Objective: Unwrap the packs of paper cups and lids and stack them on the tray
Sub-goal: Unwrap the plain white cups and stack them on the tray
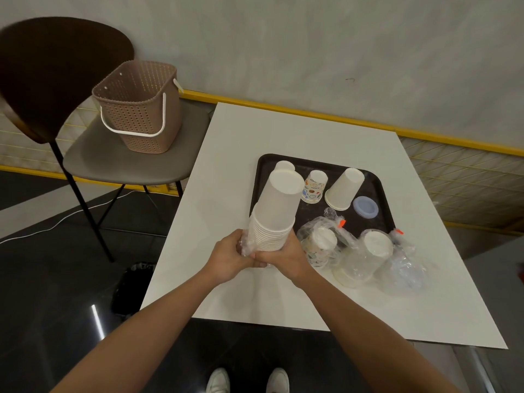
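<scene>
A white table (297, 131) is set against a grey wall (312, 38); at upper left a chair (99, 163) is topped by a basket (141, 109). At centre, a cup stack (279, 205) — wrap (244, 246) bunched at its base — is gripped by the left hand (226, 260) and right hand (286, 258), at the black tray's (377, 191) left edge.

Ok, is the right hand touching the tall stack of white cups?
Touching. The head view shows the right hand curled round the lowest rims of the stack of white cups; the left hand grips its plastic wrap.

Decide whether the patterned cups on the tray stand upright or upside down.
Upside down: patterned cups rest rims down, bases up, on the tray.
</scene>
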The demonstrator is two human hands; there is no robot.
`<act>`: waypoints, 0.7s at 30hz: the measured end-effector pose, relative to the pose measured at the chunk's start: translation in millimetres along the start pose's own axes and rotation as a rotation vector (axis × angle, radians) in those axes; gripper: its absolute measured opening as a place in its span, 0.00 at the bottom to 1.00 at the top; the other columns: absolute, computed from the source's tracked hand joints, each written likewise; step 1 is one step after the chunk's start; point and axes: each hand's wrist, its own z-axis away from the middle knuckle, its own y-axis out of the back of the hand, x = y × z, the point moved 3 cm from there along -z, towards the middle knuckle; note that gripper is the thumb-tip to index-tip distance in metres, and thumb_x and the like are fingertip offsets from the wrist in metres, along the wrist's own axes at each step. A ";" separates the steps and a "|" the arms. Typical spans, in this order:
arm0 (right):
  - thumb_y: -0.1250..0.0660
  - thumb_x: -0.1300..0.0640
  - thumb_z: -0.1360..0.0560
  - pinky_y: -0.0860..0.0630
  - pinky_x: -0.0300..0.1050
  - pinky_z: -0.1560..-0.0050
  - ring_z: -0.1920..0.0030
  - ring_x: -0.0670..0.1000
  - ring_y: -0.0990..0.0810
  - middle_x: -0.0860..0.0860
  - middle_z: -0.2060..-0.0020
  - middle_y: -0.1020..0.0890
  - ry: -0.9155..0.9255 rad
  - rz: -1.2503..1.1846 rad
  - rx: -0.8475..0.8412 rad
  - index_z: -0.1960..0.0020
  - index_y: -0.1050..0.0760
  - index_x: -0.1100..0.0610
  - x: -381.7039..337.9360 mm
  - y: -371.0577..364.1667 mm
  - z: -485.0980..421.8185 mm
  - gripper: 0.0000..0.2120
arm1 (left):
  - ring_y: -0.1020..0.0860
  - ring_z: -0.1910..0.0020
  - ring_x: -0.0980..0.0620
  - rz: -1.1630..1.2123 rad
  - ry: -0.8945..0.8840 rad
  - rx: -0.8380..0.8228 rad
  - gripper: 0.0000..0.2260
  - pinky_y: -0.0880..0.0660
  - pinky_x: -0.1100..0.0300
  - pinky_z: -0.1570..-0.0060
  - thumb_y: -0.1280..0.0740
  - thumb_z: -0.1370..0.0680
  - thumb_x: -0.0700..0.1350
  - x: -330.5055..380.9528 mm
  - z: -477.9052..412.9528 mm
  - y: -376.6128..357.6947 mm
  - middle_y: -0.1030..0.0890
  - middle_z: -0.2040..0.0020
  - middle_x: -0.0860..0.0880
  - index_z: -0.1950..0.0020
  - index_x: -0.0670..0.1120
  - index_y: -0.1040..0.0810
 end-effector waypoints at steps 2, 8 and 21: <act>0.21 0.68 0.42 0.22 0.43 0.48 0.42 0.50 0.21 0.53 0.43 0.21 0.000 -0.026 -0.008 0.34 0.34 0.56 -3.4 -0.5 1.5 0.41 | 0.20 0.51 0.56 -0.044 -0.006 -0.014 0.29 0.25 0.69 0.56 0.18 0.39 0.46 5.0 2.1 4.1 0.19 0.51 0.57 0.42 0.50 0.27; 0.21 0.57 0.46 0.23 0.42 0.45 0.41 0.45 0.24 0.47 0.42 0.23 -0.032 -0.007 -0.017 0.33 0.36 0.48 -9.4 -3.5 7.2 0.44 | 0.34 0.38 0.55 -0.123 -0.065 -0.123 0.43 0.32 0.61 0.43 0.19 0.39 0.49 24.7 3.9 20.4 0.36 0.36 0.55 0.34 0.58 0.43; 0.21 0.64 0.44 0.21 0.39 0.55 0.42 0.49 0.26 0.49 0.43 0.26 -0.135 0.017 -0.135 0.34 0.37 0.51 -14.1 -5.1 16.0 0.43 | 0.26 0.40 0.53 0.134 -0.004 -0.136 0.41 0.25 0.57 0.42 0.20 0.47 0.56 15.1 4.2 16.3 0.23 0.42 0.53 0.36 0.53 0.29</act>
